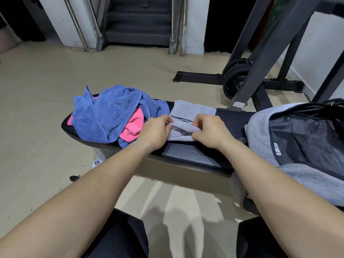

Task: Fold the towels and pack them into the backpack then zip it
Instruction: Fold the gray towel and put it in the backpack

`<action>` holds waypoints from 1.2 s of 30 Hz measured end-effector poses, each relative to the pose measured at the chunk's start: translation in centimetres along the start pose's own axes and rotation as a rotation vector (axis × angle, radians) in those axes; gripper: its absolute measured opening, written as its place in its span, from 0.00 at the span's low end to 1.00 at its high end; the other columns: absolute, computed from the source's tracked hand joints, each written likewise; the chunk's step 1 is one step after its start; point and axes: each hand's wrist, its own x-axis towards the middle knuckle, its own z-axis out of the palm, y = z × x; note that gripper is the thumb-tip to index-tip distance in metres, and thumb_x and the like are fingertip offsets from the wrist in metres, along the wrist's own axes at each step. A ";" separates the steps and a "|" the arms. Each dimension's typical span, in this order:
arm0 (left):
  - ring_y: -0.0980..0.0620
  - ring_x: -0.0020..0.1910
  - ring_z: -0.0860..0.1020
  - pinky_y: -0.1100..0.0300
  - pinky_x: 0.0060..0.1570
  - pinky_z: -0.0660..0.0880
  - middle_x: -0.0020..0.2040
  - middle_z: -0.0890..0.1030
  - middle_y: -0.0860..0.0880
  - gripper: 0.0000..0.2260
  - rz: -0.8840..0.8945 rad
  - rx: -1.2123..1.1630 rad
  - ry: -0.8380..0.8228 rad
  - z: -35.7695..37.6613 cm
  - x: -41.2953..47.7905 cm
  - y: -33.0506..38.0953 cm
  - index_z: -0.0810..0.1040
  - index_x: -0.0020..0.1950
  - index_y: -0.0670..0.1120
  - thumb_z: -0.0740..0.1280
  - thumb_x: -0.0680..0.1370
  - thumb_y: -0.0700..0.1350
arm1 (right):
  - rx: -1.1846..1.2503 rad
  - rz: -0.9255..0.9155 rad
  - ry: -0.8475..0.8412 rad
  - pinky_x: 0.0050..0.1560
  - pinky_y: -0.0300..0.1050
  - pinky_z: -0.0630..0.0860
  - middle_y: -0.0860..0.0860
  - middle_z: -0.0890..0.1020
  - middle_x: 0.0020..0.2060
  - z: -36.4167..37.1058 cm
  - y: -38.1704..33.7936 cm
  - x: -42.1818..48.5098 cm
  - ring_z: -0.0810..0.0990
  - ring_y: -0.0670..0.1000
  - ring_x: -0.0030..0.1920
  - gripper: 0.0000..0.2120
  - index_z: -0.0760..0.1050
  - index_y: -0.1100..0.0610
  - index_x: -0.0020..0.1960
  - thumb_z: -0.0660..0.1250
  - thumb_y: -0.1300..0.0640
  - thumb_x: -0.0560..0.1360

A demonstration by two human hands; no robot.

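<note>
A small grey towel (191, 111) lies partly folded on the black bench (193, 155). My left hand (155, 131) pinches its near left edge, and my right hand (210, 130) pinches the near right edge, lifting the fold slightly. To the left, a crumpled blue towel (111, 112) is heaped over a pink towel (133, 127). At the right end of the bench lies a grey and black backpack (297, 138) with its main compartment open.
A black weight rack with plates (236, 79) stands on the tiled floor behind the bench on the right. Stairs with metal railings (139, 21) rise at the back. My legs in dark shorts (119, 237) are at the bottom.
</note>
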 end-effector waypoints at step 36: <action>0.49 0.44 0.77 0.57 0.41 0.67 0.40 0.76 0.56 0.06 0.193 0.098 -0.139 -0.6 -1.9 0.9 0.77 0.52 0.52 0.69 0.76 0.50 | -0.192 0.062 0.014 0.48 0.54 0.77 0.55 0.77 0.54 0.3 -1.7 -4.3 0.77 0.60 0.51 0.09 0.72 0.57 0.52 0.65 0.54 0.75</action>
